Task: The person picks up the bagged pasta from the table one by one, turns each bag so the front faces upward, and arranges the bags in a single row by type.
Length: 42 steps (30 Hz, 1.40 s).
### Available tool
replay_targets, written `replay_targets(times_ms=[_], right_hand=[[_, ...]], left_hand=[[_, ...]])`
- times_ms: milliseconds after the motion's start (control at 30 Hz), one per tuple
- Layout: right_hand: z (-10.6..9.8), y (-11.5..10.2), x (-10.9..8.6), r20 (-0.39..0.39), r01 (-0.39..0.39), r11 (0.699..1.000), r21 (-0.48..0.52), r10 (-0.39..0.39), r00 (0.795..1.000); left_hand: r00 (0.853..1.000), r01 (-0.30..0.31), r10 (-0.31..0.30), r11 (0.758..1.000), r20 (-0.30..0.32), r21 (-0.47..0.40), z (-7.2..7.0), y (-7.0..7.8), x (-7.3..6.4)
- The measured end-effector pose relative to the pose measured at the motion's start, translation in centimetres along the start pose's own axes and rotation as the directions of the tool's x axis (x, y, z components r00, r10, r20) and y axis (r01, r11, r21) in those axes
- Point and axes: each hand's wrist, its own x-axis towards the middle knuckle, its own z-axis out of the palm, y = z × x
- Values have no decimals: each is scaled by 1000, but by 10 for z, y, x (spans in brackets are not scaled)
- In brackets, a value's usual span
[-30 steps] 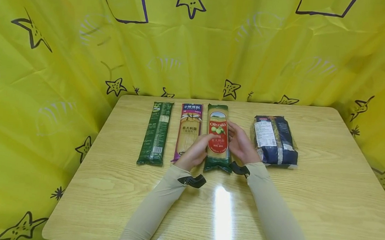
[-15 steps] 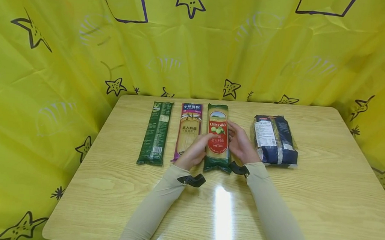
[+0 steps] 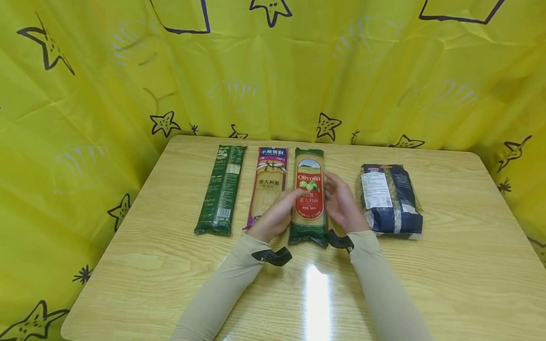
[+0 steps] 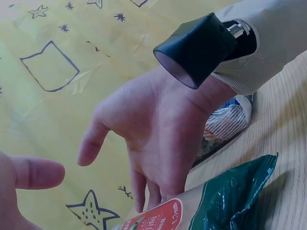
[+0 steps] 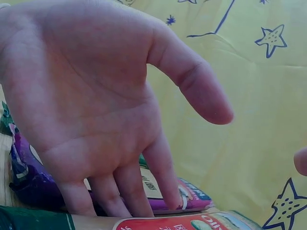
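A green-ended spaghetti pack (image 3: 310, 212) with a red oval label lies flat on the table, long side pointing away from me. My left hand (image 3: 276, 213) is at its left edge and my right hand (image 3: 344, 205) at its right edge. In the right wrist view the left hand (image 5: 91, 96) has straight fingers reaching down beside the pack. The right hand (image 4: 158, 129) shows the same way in the left wrist view, fingers extended down at the pack's far side. Both thumbs stand up off the pack. The fingertips are partly hidden behind it.
Left of the pack lie a purple-edged pasta pack (image 3: 268, 183) and a dark green pack (image 3: 220, 190). A bulky navy pasta bag (image 3: 398, 202) sits to the right. A yellow patterned curtain (image 3: 280, 75) hangs behind the wooden table (image 3: 477, 272).
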Motion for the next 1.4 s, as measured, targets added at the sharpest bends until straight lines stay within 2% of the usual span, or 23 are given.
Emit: replay_targets(times_ms=[133,367,600,833,967,1100,1267,1400], right_hand=[[2,-1,0,-18,4,1000,9,-4,1000],[7,-3,-2,-59,10,1000,2,-10,998],[10,-8,-8,-72,40,999,-33,-43,996],[5,-22,-24,-44,115,989,-95,-119,992],[-4,-41,-40,-33,186,977,-109,-190,981],[-15,-61,-56,-16,248,968,-49,-249,968],[-34,-80,-75,-30,319,945,71,-318,948],[-53,-90,-88,-64,333,940,72,-329,942]], left_hand=[[1000,-4,4,1000,-10,-3,0,0,0],[995,10,-8,1000,-102,14,-1,3,-4],[991,-1,13,996,-132,93,-2,4,-4],[993,-31,41,996,-112,83,-1,5,-3],[988,-98,100,995,-118,26,1,6,-3],[983,-161,150,982,-110,-97,9,10,-3],[982,-185,178,976,-70,-114,25,13,0],[985,-172,169,977,-36,-126,38,12,3]])
